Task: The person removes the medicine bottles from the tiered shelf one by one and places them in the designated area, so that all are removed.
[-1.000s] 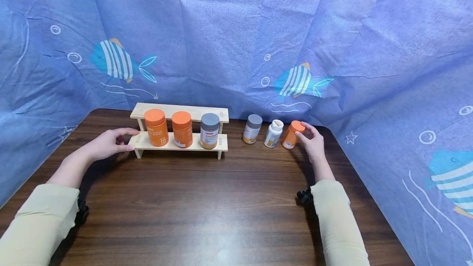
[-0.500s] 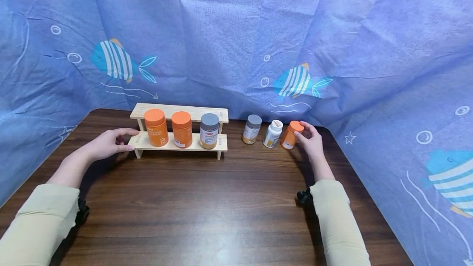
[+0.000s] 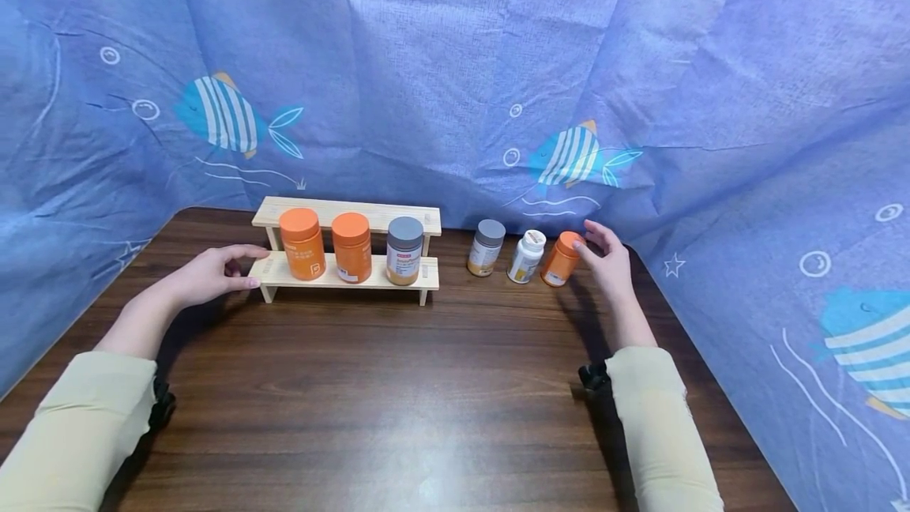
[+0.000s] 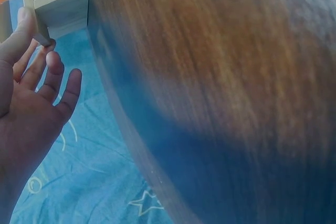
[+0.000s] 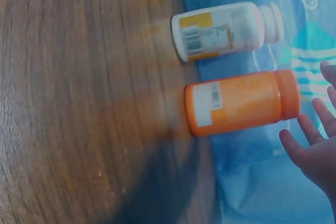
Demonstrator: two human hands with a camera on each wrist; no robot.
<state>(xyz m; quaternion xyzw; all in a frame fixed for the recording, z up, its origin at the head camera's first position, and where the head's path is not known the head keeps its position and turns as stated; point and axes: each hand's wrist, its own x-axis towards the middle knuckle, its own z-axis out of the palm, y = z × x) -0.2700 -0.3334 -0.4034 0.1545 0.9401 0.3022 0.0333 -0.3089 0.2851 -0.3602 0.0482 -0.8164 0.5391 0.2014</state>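
Note:
My left hand [image 3: 213,279] pinches the left end of the lower step of a two-tier wooden rack [image 3: 348,281], thumb in front and fingers behind. In the left wrist view the thumb [image 4: 21,35] lies against the end of the board, the other fingers loosely bent. On that step stand two orange-capped orange jars [image 3: 302,243] and a grey-capped bottle [image 3: 404,251]. At the right, my right hand [image 3: 609,267] is spread beside a small orange bottle [image 3: 560,261] that stands upright on the table. Its fingertips are close to the orange cap [image 5: 289,94].
Left of the small orange bottle stand a white bottle [image 3: 526,259] and another grey-capped bottle [image 3: 486,250], in a row. The rack's upper step [image 3: 341,213] rises behind the jars. A blue fish-print cloth [image 3: 426,85] hangs behind the dark wooden table [image 3: 398,385].
My right hand has let go of the small orange bottle's cap and drawn slightly to the right, fingers spreading. The bottle stays in place. My left hand keeps its hold on the rack.

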